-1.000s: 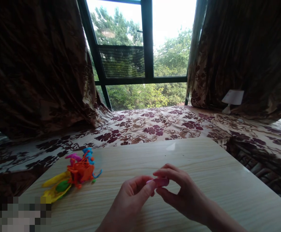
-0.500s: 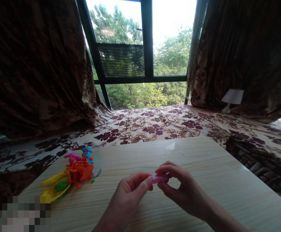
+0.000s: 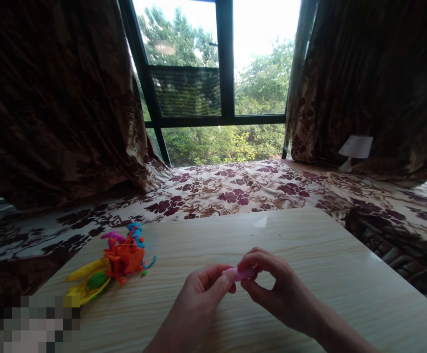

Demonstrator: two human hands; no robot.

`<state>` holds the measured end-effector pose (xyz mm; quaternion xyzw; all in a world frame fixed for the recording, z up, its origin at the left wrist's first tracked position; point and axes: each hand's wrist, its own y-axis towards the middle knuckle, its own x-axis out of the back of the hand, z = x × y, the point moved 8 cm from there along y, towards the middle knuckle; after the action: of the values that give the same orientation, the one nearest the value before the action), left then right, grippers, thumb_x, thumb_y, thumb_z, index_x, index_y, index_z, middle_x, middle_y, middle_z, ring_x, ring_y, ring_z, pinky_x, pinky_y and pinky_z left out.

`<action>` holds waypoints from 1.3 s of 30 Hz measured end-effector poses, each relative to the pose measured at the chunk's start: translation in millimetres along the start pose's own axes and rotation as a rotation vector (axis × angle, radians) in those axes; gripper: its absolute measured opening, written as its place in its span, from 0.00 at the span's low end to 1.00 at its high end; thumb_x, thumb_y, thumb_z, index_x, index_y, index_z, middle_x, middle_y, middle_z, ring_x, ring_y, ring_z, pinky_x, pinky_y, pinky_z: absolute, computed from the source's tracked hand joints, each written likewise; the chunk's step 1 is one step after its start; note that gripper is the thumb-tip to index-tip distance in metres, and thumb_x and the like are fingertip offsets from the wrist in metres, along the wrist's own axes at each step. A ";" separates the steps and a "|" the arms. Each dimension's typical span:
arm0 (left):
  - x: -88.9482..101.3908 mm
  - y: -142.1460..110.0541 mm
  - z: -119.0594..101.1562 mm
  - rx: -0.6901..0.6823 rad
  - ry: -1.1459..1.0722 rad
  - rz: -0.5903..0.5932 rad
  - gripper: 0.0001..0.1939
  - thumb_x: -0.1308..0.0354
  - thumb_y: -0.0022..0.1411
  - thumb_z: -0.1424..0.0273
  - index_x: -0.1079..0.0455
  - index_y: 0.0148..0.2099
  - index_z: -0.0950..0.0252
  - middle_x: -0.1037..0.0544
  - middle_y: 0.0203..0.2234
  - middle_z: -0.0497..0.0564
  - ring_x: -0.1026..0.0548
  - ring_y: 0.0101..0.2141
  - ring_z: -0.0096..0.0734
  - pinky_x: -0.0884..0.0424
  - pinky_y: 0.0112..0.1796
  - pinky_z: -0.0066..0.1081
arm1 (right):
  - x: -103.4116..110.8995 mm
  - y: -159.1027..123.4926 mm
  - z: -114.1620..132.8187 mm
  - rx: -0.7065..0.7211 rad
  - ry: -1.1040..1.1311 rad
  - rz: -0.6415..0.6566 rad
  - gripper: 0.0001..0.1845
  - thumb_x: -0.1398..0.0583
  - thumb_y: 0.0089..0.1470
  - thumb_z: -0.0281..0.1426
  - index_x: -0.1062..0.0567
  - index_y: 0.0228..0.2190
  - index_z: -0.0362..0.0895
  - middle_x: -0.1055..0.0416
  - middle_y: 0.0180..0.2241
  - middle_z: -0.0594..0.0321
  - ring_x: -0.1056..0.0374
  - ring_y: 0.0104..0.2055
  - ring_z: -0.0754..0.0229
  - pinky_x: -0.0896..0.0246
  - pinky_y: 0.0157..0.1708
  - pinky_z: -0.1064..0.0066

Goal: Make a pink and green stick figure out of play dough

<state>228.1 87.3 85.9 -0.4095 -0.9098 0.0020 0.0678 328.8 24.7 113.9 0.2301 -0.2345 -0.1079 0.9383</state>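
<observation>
A small pink piece of modelling clay (image 3: 244, 273), roughly a short roll, is held above the table by both hands. My left hand (image 3: 206, 294) pinches its left end between thumb and fingers. The thumb and fingertips of my right hand (image 3: 272, 277) close on its right end. Fingers cover both ends, so only the middle shows. Off to the left on the table lie coloured clay pieces: an orange ruffled mass (image 3: 126, 260), a blue figure (image 3: 135, 234), a magenta lump (image 3: 113, 239) and a yellow form (image 3: 84, 282) with a green lump (image 3: 97, 280) in it.
The pale wood-grain table (image 3: 309, 255) spans the foreground. Behind it is a ledge with floral cloth (image 3: 235, 189), under a window between dark curtains (image 3: 62, 98). A small white lamp (image 3: 356, 147) stands at right. Tiny crumbs dot the table's far part. Bottom left is pixelated.
Both hands keep their pinch on the pink clay, with only slight finger movement. The whole scene has shifted a few pixels right as the camera moved.
</observation>
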 end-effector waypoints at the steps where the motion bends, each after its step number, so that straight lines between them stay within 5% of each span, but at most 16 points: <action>1: -1.5 -0.2 -0.8 -0.017 -0.027 0.009 0.14 0.50 0.58 0.64 0.28 0.42 0.63 0.26 0.28 0.48 0.31 0.34 0.29 0.37 0.40 0.28 | -0.1 -0.1 -0.9 -0.013 0.005 0.003 0.08 0.42 0.49 0.24 0.31 0.35 0.44 0.32 0.30 0.64 0.36 0.31 0.65 0.39 0.32 0.73; 15: 3.6 -4.0 0.0 -0.015 0.070 -0.053 0.14 0.50 0.58 0.62 0.26 0.34 0.64 0.29 0.21 0.45 0.33 0.28 0.27 0.37 0.32 0.26 | -5.6 -2.8 -2.7 -0.007 -0.112 0.047 0.04 0.44 0.53 0.28 0.29 0.29 0.43 0.36 0.24 0.67 0.39 0.27 0.66 0.44 0.29 0.74; 20: 2.6 0.2 7.8 0.029 0.057 -0.056 0.17 0.52 0.58 0.61 0.27 0.37 0.65 0.25 0.26 0.48 0.30 0.31 0.30 0.35 0.34 0.27 | -3.5 -1.4 -6.6 -0.014 -0.113 0.067 0.06 0.42 0.50 0.25 0.30 0.33 0.44 0.34 0.29 0.66 0.37 0.31 0.66 0.43 0.32 0.75; 24: 5.9 3.4 12.8 -0.067 0.276 -0.143 0.14 0.50 0.56 0.62 0.29 0.42 0.62 0.24 0.32 0.49 0.29 0.34 0.31 0.35 0.37 0.28 | -6.2 -1.1 -22.5 -0.042 -0.188 0.130 0.03 0.42 0.51 0.26 0.29 0.31 0.44 0.33 0.29 0.66 0.37 0.31 0.66 0.43 0.34 0.74; 29: 5.8 5.8 8.5 -0.279 0.672 -0.218 0.07 0.46 0.54 0.67 0.28 0.35 0.58 0.26 0.32 0.47 0.32 0.39 0.33 0.39 0.42 0.31 | -4.5 -4.9 -37.0 -0.048 -0.420 0.166 0.01 0.41 0.49 0.28 0.28 0.28 0.46 0.32 0.31 0.65 0.38 0.37 0.61 0.45 0.41 0.68; 35: -2.8 7.4 9.8 -0.300 0.834 -0.228 0.04 0.46 0.53 0.68 0.30 0.31 0.58 0.29 0.25 0.45 0.33 0.34 0.33 0.39 0.37 0.32 | 4.2 14.9 -38.3 -0.140 -0.514 0.126 0.16 0.52 0.59 0.33 0.35 0.47 0.47 0.39 0.50 0.61 0.43 0.51 0.65 0.48 0.50 0.74; 39: 3.7 5.2 9.3 -0.320 0.838 -0.225 0.06 0.48 0.55 0.68 0.30 0.34 0.58 0.27 0.29 0.46 0.31 0.35 0.31 0.38 0.38 0.30 | -18.0 39.5 -53.7 -0.221 -0.678 0.049 0.20 0.55 0.59 0.34 0.38 0.51 0.43 0.42 0.53 0.55 0.50 0.56 0.58 0.56 0.55 0.65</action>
<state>228.4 94.0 76.8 -0.2790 -0.8315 -0.3117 0.3655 343.2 85.2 83.9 0.0726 -0.5251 -0.1801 0.8286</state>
